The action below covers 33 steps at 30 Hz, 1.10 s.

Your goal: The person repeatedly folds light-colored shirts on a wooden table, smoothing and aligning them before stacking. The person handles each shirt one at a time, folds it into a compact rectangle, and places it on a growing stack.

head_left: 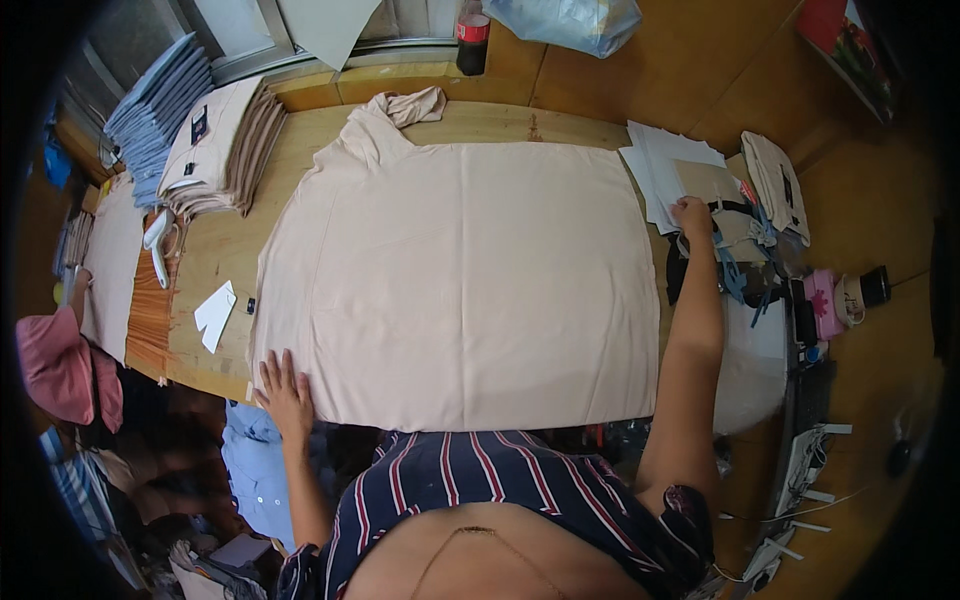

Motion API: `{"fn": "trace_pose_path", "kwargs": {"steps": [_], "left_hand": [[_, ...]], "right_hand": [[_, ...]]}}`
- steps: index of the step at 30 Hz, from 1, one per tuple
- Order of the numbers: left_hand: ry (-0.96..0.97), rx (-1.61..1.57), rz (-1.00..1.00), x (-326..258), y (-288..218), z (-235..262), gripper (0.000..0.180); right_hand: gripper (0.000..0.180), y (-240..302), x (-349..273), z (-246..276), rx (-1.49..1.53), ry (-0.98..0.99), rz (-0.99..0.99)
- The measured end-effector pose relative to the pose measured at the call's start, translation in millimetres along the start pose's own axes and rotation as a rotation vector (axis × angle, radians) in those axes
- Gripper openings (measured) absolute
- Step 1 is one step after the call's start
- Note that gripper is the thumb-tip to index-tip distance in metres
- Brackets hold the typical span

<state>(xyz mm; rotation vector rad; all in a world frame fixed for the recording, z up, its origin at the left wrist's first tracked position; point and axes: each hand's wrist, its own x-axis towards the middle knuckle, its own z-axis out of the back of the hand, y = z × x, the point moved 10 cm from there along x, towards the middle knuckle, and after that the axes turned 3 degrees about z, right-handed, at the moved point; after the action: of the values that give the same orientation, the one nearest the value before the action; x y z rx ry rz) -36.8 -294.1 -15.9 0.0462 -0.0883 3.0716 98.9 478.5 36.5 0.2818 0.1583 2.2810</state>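
A pale pink garment [520,280], likely a shirt, lies spread over the wooden table in front of me, one sleeve bunched at its far left. On its near left corner my left hand [287,390] rests flat with the fingers apart. My right hand [693,215] reaches past the garment's right side, fingers bent together at the near edge of a tan card [705,180] and white sheets [668,165]. What those fingers hold, if anything, is hidden. Left of the garment lie white paper pieces [214,315] and a small black object [251,306].
Folded pink shirts [225,145] and blue shirts [160,110] stand stacked at the far left, near a white handheld device [158,240]. A dark drink bottle [472,40] stands at the back. Straps and small items [745,240] crowd the right. Another person in a pink hat [60,365] is at left.
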Motion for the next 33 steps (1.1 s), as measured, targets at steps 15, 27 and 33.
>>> {"fn": "trace_pose_path", "kwargs": {"steps": [15, 27, 33], "left_hand": [[-0.406, -0.192, 0.363, -1.2, 78.3, -1.6, 0.041], [-0.416, -0.307, 0.355, 7.5, 87.1, 30.4, 0.022], [-0.353, -0.515, 0.217, 16.4, 111.0, 17.3, 0.028]], "right_hand": [[0.017, 34.1, -140.2, 217.9, 0.128, -1.513, 0.231], [0.026, 263.9, -175.4, 29.5, 1.450, -0.103, 0.142], [0.028, 396.2, -253.5, -115.2, 1.174, 0.500, 0.085]]}}
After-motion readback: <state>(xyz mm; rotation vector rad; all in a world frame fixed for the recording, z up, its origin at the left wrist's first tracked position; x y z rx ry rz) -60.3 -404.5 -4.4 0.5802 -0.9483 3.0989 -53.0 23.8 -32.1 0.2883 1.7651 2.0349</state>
